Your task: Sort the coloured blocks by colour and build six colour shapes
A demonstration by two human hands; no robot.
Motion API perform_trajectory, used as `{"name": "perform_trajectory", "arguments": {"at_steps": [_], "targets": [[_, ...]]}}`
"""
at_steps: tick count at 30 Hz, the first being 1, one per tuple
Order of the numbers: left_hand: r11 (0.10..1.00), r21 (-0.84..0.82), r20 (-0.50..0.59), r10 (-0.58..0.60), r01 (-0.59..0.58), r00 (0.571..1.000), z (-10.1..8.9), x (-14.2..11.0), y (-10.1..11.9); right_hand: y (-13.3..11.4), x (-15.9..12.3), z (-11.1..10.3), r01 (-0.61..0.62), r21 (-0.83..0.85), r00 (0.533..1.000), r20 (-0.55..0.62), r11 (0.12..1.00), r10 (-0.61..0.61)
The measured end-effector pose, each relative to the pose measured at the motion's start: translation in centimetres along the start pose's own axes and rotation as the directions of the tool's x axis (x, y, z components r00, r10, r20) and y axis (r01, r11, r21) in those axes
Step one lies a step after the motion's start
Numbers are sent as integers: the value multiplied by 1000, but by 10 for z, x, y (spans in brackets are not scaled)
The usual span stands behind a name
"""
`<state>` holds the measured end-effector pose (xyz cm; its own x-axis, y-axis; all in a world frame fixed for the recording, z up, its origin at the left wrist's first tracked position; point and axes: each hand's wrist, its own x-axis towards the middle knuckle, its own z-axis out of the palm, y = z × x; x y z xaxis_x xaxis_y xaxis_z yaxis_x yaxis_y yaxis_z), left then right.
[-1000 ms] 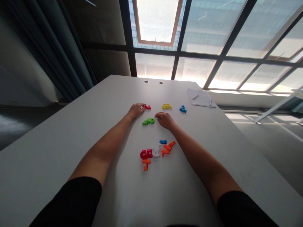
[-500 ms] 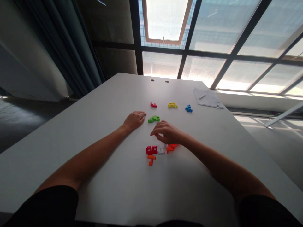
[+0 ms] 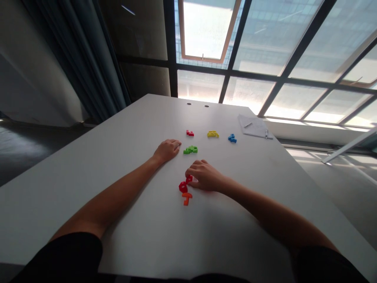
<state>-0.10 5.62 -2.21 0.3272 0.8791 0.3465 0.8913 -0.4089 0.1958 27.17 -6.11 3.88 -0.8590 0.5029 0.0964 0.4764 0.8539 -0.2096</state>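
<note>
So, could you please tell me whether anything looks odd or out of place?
Nothing stands out: green blocks, yellow blocks and blue blocks lie on the table; the right hand partly covers the nearer red blocks.

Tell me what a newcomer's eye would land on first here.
Probably the bright window beyond the far edge of the white table. Next, the right hand at a small red piece on the near side, and the left hand resting left of the green piece.
</note>
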Motion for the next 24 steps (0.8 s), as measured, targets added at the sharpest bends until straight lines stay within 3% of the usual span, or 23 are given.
{"name": "perform_trajectory", "arguments": {"at_steps": [5, 9, 12, 17, 20, 24], "targets": [[1000, 4, 2, -7, 7, 1000, 1, 1, 1, -2, 6, -8, -34, 51, 999, 43, 998, 32], [1000, 6, 8, -5, 5, 1000, 0, 1, 2, 35, 10, -25, -77, 109, 985, -144, 991, 93], [1000, 13, 7, -8, 8, 1000, 0, 1, 3, 84, 17, -33, -261, 148, 926, -241, 954, 291], [1000, 20, 4, -4, 4, 1000, -1, 1, 4, 145, 31, -21, -651, 93, 743, -128, 753, 657], [1000, 16, 6, -4, 4, 1000, -1, 1, 5, 160, 37, -13, -737, 19, 667, -141, 675, 732], [1000, 10, 17, -9, 9, 1000, -1, 1, 6, 170, 36, -11, -751, 15, 639, -234, 660, 733]]}}
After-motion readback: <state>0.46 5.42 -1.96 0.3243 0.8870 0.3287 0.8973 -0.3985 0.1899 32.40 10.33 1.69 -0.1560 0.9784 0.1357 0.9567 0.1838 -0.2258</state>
